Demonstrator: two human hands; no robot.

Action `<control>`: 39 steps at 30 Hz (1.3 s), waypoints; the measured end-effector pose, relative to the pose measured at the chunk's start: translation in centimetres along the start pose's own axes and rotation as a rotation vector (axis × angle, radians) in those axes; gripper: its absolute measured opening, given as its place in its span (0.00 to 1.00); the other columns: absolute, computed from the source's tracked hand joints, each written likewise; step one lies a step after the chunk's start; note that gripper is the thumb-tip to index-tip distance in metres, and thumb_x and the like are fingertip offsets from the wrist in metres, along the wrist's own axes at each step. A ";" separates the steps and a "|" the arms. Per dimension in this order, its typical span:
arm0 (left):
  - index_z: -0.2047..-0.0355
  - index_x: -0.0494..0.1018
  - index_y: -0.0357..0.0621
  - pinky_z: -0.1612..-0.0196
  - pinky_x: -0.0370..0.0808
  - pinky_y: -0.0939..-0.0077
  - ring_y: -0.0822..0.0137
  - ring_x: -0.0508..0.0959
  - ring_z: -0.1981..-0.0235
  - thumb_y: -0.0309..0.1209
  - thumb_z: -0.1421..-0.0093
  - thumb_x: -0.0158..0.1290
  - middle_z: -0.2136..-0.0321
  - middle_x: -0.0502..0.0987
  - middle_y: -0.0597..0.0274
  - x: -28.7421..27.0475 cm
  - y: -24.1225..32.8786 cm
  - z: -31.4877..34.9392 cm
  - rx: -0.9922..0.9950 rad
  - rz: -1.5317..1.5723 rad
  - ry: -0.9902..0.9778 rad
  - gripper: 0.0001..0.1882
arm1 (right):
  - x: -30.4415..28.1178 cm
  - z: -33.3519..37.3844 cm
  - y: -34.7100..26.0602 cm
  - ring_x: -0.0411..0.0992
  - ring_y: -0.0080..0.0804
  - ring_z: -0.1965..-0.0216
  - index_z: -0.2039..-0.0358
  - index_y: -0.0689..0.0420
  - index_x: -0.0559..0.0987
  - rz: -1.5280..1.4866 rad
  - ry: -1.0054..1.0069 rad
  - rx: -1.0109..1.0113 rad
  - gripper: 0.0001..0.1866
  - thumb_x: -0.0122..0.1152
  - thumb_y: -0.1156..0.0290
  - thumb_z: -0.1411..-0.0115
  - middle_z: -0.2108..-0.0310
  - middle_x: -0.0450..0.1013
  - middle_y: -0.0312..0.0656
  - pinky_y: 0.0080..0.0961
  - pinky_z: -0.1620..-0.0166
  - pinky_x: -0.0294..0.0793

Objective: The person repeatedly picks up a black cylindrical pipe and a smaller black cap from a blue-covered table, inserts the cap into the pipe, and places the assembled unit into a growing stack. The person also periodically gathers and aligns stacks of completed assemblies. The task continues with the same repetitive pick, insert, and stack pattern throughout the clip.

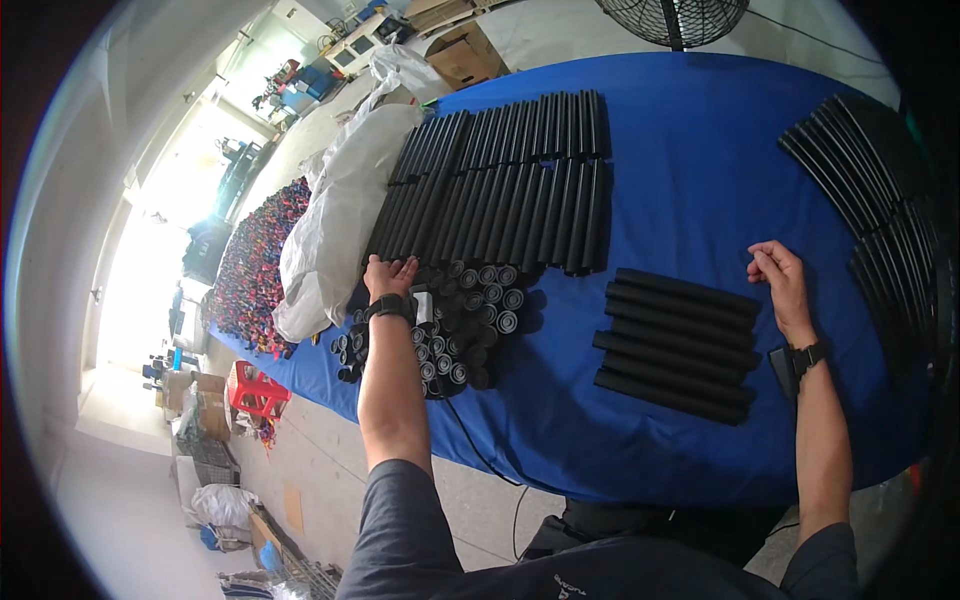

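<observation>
My left hand (390,276) reaches to the near left end of a block of black tubes (500,205) laid side by side in two rows. Its fingers are spread and touch the tube ends; I see nothing held in them. Right below the block, beside my left wrist, lies a heap of black rolls with grey ringed ends (487,310). My right hand (782,278) hovers above the blue cloth with its fingers loosely curled in and nothing visible in them. To its left, several black tubes (680,345) lie parallel in a separate group.
A blue cloth (690,180) covers the table. More black tubes (870,190) lie along its right edge. At the left are a white plastic sheet (340,220) and a pile of small multicoloured pieces (260,270). A fan (675,20) stands beyond the far edge; a red stool (257,390) is on the floor.
</observation>
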State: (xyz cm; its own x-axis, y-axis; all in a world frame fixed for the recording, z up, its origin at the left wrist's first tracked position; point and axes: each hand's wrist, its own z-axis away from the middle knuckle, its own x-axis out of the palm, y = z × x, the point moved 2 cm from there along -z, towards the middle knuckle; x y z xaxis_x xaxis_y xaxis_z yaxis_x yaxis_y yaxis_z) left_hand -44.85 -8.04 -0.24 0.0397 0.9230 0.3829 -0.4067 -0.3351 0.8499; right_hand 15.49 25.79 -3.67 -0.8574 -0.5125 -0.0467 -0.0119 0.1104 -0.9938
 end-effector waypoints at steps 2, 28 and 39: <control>0.26 0.41 0.31 0.38 0.73 0.37 0.31 0.68 0.37 0.47 0.25 0.40 0.27 0.50 0.39 1.5 -1.0 1.4 0.054 -0.055 -0.024 0.40 | -0.6 0.0 -0.1 0.72 0.19 0.69 0.58 0.61 0.81 0.010 0.012 -0.002 0.10 0.55 0.69 0.29 0.72 0.75 0.33 0.20 0.62 0.75; 0.24 0.33 0.52 0.45 0.74 0.24 0.42 0.42 0.24 0.40 0.24 0.39 0.25 0.32 0.41 -0.9 0.4 -8.3 -0.151 0.123 -0.030 0.36 | 0.2 0.0 -0.1 0.72 0.19 0.71 0.60 0.62 0.81 0.016 0.015 -0.010 0.09 0.55 0.71 0.30 0.73 0.75 0.35 0.20 0.63 0.75; 0.35 0.62 0.38 0.54 0.84 0.36 0.42 0.68 0.42 0.28 0.28 0.37 0.35 0.62 0.42 0.3 -1.2 -8.8 -0.129 0.272 -0.017 0.22 | 0.2 0.2 0.1 0.72 0.19 0.70 0.60 0.61 0.80 0.024 0.020 -0.003 0.08 0.54 0.71 0.30 0.73 0.75 0.34 0.20 0.63 0.74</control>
State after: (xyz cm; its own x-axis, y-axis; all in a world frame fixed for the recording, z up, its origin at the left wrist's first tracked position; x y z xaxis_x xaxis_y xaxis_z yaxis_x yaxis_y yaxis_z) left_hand -52.43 -5.68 -4.33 -0.0718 0.7986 0.5975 -0.5172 -0.5421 0.6624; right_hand 15.44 25.54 -3.79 -0.8675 -0.4927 -0.0681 0.0070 0.1248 -0.9922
